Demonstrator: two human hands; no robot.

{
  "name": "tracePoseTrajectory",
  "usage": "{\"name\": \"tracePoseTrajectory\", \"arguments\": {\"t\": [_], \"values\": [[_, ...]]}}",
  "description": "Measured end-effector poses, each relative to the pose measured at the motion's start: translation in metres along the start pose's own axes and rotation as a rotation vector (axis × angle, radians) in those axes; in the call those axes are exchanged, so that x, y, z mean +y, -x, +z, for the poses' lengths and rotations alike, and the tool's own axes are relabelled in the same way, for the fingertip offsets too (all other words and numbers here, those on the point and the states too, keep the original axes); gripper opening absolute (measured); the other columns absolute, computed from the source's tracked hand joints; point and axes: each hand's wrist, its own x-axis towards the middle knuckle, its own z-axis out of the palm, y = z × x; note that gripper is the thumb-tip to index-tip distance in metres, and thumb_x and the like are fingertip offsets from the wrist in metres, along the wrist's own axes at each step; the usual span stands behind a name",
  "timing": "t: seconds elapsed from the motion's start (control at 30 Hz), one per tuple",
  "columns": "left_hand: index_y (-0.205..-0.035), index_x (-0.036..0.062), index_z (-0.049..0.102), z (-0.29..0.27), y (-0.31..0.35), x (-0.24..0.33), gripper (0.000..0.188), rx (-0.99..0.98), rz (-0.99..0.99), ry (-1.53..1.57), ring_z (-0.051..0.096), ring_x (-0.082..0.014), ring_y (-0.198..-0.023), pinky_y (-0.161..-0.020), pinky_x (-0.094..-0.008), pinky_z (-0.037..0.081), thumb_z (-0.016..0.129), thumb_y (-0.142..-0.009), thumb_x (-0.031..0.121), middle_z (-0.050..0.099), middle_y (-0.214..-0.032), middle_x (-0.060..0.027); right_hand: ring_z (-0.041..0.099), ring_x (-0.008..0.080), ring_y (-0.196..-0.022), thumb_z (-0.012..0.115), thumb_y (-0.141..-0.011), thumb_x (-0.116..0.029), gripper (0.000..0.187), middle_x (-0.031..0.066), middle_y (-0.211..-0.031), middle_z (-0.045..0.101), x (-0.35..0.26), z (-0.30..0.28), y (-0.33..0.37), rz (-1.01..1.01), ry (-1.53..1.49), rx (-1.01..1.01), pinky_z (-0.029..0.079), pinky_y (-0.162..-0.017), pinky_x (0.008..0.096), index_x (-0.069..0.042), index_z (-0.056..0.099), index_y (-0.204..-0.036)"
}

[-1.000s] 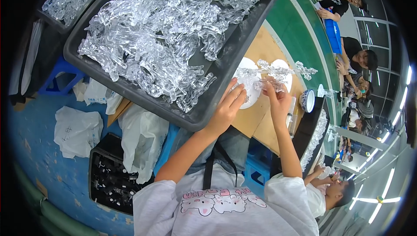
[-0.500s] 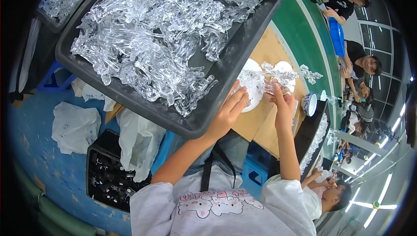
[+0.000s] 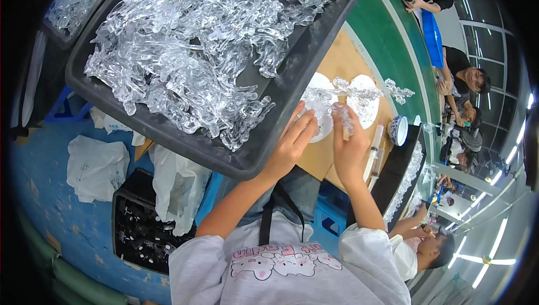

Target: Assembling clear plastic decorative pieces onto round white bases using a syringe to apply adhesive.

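My right hand point(image 3: 349, 150) pinches a small clear plastic piece point(image 3: 345, 118) over the wooden tabletop. Close by on its left, my left hand point(image 3: 292, 142) has its fingers bent together beside the big tray, with clear plastic at the fingertips; the tray rim partly hides this hand, and its exact hold is hard to see. Beneath and beyond both hands lie two white round discs point(image 3: 366, 115). Across them rests a long branched clear plastic piece point(image 3: 400, 91). The black tray point(image 3: 255, 162) on the left is heaped with clear plastic pieces point(image 3: 185, 58).
A patterned bowl point(image 3: 398, 131) and a syringe-like tube point(image 3: 375, 146) are right of my hands. Beyond them is a dark bin of clear pieces point(image 3: 409, 178). Lower left, white bags point(image 3: 98, 167) and a black crate point(image 3: 140, 226) are on the blue floor. Several people sit along the green table point(image 3: 387, 30).
My right hand has moved left and nearer my left hand, bringing its clear piece along and uncovering the tube on the table. The left hand stays nearly in place.
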Motion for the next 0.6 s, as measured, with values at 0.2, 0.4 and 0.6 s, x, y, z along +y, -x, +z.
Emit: {"name": "tracePoseTrajectory", "arguments": {"t": [0.2,0.4,0.6], "values": [[-0.089,0.0029,0.066,-0.004,-0.002,0.008,0.023,0.019,-0.031,0.039,0.054,-0.0258,-0.104,-0.081,-0.0366,0.048,0.065,-0.067,-0.002,0.061,-0.1,-0.0058,0.062,0.0176,-0.084,0.057,-0.085,-0.009,0.019,0.0127,-0.092,0.065,-0.002,-0.006,-0.002,0.049,-0.235,0.019,0.047,-0.074,0.0265,0.001,0.059,-0.102],[-0.093,0.0031,0.065,-0.005,0.007,0.003,0.026,-0.006,-0.048,0.041,0.053,-0.0266,-0.107,-0.085,-0.0368,0.045,0.063,-0.068,-0.004,0.06,-0.102,-0.0059,0.063,0.0161,-0.075,0.058,-0.085,-0.012,0.017,0.0106,-0.088,0.066,-0.003,-0.008,-0.003,0.127,-0.22,-0.083,0.048,-0.066,0.0275,-0.001,0.061,-0.098],[-0.091,0.0023,0.064,0.004,-0.003,0.014,0.023,-0.039,-0.029,0.042,0.052,-0.0281,-0.108,-0.086,-0.038,0.044,0.061,-0.069,-0.005,0.06,-0.102,-0.0071,0.063,0.0233,-0.07,0.06,-0.083,-0.013,0.02,0.0122,-0.084,0.065,0.015,-0.015,-0.001,0.017,-0.036,0.03,0.049,-0.065,0.0306,-0.001,0.061,-0.098]]}}
